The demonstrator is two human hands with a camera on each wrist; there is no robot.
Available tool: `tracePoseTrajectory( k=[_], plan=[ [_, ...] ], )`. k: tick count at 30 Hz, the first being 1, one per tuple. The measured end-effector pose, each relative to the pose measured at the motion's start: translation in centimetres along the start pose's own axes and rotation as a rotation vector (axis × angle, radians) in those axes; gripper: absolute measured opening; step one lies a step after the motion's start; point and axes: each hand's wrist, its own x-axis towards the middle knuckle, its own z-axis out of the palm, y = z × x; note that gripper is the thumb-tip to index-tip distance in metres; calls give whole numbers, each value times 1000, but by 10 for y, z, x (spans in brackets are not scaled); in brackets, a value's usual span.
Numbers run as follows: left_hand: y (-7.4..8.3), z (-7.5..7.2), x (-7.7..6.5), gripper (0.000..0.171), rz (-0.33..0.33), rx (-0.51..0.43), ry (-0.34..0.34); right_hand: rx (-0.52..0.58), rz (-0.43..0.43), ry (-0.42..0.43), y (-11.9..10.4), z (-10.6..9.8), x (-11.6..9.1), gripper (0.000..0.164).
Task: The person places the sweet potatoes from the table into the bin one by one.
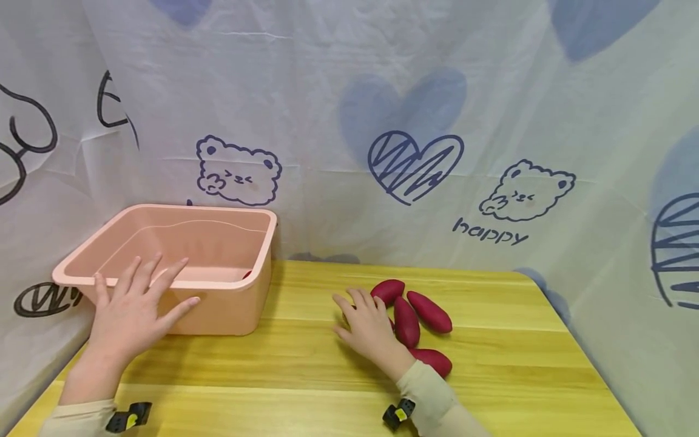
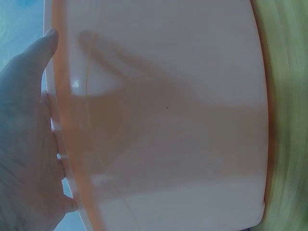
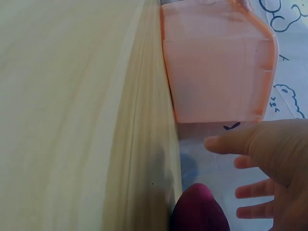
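My left hand (image 1: pixel 128 315) lies over the front rim of a pink plastic basin (image 1: pixel 224 309), fingers spread and straight. In the left wrist view its thumb and fingertips are right at the rim. A small bit of a dark red thing (image 1: pixel 247 274) shows inside the basin. My right hand (image 1: pixel 371 331) is over the left side of a group of purple-red sweet potatoes (image 1: pixel 406 323), its fingers apart and loosely bent. One sweet potato (image 3: pixel 199 211) is below this hand, mostly hidden by it in the head view; the right wrist view shows its rounded tip.
The basin stands at the left end of a yellow wood-grain table (image 1: pixel 306 358). Other sweet potatoes (image 1: pixel 430 312) lie right of my right hand, one beside its wrist. A white cloth (image 1: pixel 327 182) with hearts and bears hangs behind and at the sides.
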Motion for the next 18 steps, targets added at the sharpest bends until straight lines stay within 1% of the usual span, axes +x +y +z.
tracePoseTrajectory(
  k=[6, 16, 18],
  plan=[
    [-1, 1, 0, 76, 4, -3, 5, 6, 43, -33, 1, 1, -2, 58],
    [1, 0, 0, 76, 2, -9, 11, -12, 48, -41, 3, 3, -5, 55],
    [1, 0, 0, 76, 1, -9, 11, -19, 44, -34, 4, 4, -5, 51]
  ],
)
